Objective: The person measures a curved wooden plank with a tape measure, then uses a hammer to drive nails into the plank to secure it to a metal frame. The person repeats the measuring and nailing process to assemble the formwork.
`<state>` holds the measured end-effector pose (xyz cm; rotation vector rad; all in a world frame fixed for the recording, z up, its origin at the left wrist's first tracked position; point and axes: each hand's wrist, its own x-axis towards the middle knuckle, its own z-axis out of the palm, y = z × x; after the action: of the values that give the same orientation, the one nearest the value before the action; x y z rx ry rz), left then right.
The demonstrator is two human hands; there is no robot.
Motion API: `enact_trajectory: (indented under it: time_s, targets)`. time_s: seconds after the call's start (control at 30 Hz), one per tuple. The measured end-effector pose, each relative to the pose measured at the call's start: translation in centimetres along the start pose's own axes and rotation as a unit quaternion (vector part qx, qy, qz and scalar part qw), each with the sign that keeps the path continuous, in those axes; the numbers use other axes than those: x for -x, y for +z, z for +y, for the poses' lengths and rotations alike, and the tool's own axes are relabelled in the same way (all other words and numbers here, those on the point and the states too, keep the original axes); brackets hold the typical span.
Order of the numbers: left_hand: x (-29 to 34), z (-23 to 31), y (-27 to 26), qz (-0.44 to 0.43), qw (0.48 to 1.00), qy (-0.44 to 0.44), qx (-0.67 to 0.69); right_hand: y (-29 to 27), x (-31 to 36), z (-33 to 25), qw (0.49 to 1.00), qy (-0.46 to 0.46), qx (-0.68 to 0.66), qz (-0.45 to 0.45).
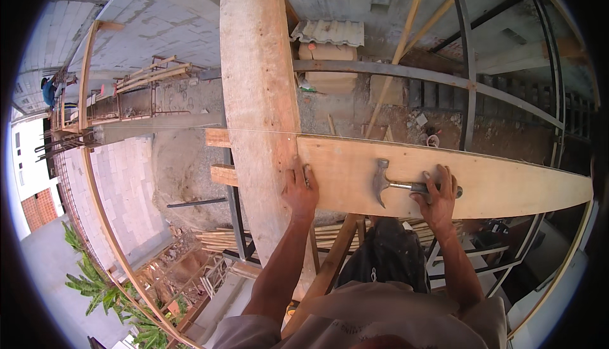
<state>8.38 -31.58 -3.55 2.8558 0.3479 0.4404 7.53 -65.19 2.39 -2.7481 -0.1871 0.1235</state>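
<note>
A long pale board (260, 64) runs away from me. A second, yellowish board (526, 187) lies crosswise, its left end meeting the long board's right edge. My left hand (301, 187) rests over this joint, fingers stretched out and touching the wood, with nothing held. On the crosswise board lies a claw hammer (382, 184), its metal head pointing left. My right hand (438, 198) has its fingers around the hammer's dark grip. A thin string (190, 127) stretches across the long board and along the crosswise board's far edge.
Dark metal beams (393, 70) form a frame below and beyond the boards, with a drop to the rubble-strewn ground. Short wood pieces (223, 174) stick out left of the long board. A person in blue (49, 92) is at the far left. Timber poles (222, 240) lie below.
</note>
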Motion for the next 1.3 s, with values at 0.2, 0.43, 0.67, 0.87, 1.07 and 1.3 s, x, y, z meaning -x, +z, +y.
enact_trajectory:
  time_s: [0.2,0.43,0.67,0.87,1.07,1.3]
  targets:
    - [-0.05,0.11,-0.28,-0.033,0.999,0.004,-0.009,0.15,-0.48,0.36,0.999,0.028,-0.014,-0.019]
    - [0.02,-0.20,0.08,-0.021,1.000,0.021,0.000,0.01,-0.68,0.30,0.997,0.058,-0.033,-0.035]
    - [-0.02,-0.19,-0.21,-0.029,0.999,0.020,0.001,0.24,-0.45,0.33,0.997,0.063,-0.008,-0.045]
    - [0.11,-0.15,-0.08,-0.025,1.000,0.013,-0.006,0.25,-0.41,0.43,0.998,0.044,-0.007,-0.041]
    - [0.12,-0.21,0.01,-0.019,1.000,0.020,-0.003,0.21,-0.54,0.37,0.999,0.030,0.004,-0.037]
    - [-0.02,0.02,-0.22,-0.017,1.000,0.017,-0.002,0.14,-0.74,0.27,0.999,0.021,0.014,-0.029]
